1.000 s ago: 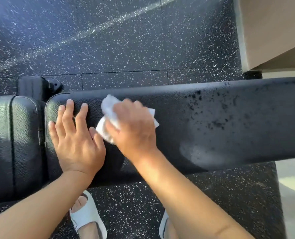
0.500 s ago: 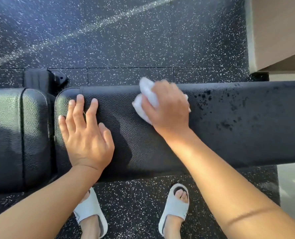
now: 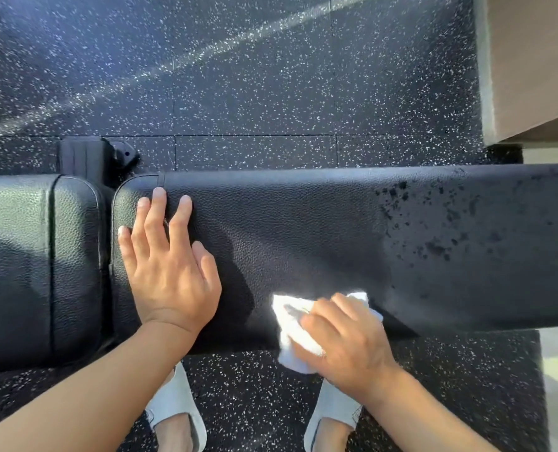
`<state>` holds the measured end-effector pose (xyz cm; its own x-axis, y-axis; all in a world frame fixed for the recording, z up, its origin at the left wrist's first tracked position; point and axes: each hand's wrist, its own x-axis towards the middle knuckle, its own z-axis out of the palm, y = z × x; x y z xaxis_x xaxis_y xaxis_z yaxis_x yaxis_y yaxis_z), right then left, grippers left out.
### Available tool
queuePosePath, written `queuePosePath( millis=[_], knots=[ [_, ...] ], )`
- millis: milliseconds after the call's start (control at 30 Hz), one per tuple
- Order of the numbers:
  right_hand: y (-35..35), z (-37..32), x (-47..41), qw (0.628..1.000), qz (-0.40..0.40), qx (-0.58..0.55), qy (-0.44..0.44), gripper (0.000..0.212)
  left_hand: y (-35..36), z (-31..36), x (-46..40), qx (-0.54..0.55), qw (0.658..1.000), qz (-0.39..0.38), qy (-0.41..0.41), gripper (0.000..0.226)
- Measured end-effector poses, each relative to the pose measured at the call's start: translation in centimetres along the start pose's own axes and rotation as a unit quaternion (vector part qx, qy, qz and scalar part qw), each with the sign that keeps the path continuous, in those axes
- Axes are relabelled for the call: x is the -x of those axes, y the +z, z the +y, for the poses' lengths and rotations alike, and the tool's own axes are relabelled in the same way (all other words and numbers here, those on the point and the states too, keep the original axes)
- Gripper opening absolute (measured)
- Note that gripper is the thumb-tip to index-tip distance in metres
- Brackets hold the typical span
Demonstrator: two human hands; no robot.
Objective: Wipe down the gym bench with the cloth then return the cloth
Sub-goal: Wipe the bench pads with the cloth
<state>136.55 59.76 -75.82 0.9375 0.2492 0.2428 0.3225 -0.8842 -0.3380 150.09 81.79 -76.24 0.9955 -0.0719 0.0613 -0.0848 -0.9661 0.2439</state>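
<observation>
The black padded gym bench (image 3: pixel 303 230) runs across the view from left to right. A crumpled white cloth (image 3: pixel 290 324) lies on the bench's near edge, and my right hand (image 3: pixel 346 344) grips it there, fingers curled over it. My left hand (image 3: pixel 170 265) rests flat on the left end of the long pad, fingers spread. Dark wet spots (image 3: pixel 434 230) speckle the pad to the right of the cloth. A separate seat pad (image 3: pixel 26 262) sits at the far left, beyond a narrow gap.
Speckled black rubber flooring (image 3: pixel 238 76) lies all around. A beige wall or box corner (image 3: pixel 532 60) stands at the top right. A black frame part (image 3: pixel 95 158) sticks out behind the gap between the pads. My feet in white slippers (image 3: pixel 176 409) stand just below the bench.
My right hand has dragged the cloth from the far edge of the pad across to the near edge and a little rightward. The left hand has stayed flat in place.
</observation>
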Motion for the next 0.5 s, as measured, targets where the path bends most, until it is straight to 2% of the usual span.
queuePosePath(
  millis=[67,167,233,367,433,500],
  knots=[
    [0.2,2.1,-3.1,0.999,0.003,-0.010,0.041,0.021,0.1,0.0,0.0,-0.004,1.000,-0.001,0.002,0.066],
    [1.3,5.0,-11.5,0.978,0.078,0.065,0.185,0.022,0.2,-0.2,-0.1,-0.004,1.000,-0.004,0.001,0.066],
    [1.8,6.1,-16.8,0.964,0.127,0.065,0.223,0.023,0.1,-0.1,0.0,-0.004,1.000,-0.006,0.000,0.066],
    [2.3,6.0,-20.7,0.961,0.112,0.051,0.249,0.022,0.1,0.0,-0.2,-0.006,1.000,0.001,-0.001,0.066],
    [2.2,4.6,-19.1,0.961,0.109,0.058,0.246,0.021,0.2,0.0,-0.2,-0.007,1.000,-0.001,-0.001,0.066],
    [2.3,1.9,-15.0,0.973,0.100,0.046,0.202,0.019,0.2,-0.1,-0.1,-0.005,1.000,-0.001,-0.002,0.066]
  ],
)
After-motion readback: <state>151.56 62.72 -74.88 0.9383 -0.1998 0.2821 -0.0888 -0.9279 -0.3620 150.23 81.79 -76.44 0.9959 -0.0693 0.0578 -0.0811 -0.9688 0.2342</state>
